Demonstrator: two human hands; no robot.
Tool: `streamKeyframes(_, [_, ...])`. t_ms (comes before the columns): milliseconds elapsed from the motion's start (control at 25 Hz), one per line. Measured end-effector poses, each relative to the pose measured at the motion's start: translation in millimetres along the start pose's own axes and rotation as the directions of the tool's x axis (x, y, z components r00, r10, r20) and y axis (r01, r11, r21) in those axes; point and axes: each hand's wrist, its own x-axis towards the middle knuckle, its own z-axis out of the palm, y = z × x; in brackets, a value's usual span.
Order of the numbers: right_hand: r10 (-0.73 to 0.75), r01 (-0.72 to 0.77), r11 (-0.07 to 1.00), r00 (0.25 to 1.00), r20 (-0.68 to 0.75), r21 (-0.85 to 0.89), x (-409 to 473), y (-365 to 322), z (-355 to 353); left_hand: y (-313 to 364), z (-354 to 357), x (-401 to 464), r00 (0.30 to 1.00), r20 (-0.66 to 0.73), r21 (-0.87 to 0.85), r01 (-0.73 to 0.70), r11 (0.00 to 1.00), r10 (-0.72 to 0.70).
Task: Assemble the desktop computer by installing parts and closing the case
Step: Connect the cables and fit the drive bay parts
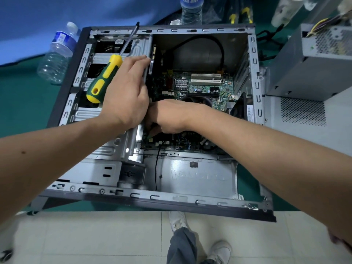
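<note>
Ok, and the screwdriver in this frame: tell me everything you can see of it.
The screwdriver has a chunky green and yellow handle, plastic or rubber by its look, with a hole near the butt end and a long dark metal shaft. It lies tilted across the drive bay side of the open computer case, butt toward the camera, tip past the far rim. The left hand covers part of the handle; whether it grips it is unclear.

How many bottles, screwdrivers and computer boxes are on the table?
Water bottles: 2, one lying left, one at the top
Screwdrivers: 1, green and yellow
Open computer cases: 1
Power supply boxes: 1
Total: 5
</note>
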Motion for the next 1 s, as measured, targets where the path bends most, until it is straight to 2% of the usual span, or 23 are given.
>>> streamKeyframes(280, [-0.028, 0.028, 0.999, 1.000, 0.011, 0.027, -1.8, -8.9, 1.2, -1.2, 0.7, 0.1, 1.000, -0.004, 0.003, -0.007, 1.000, 0.007])
streamKeyframes(480, [-0.030, 0.033, 0.998, 0.997, 0.073, -0.046, -3.0, -13.0, 2.9, -1.3, 1.0, 0.3, 1.000, -0.002, 0.006, -0.006, 1.000, 0.006])
streamKeyframes(1000, [0.035, -0.028, 0.985, 0.999, 0.034, -0.173, -1.2, -17.7, 9.5, 1.0, 0.1, -0.3, 1.000, 0.005, 0.016, -0.001, 1.000, 0.001])
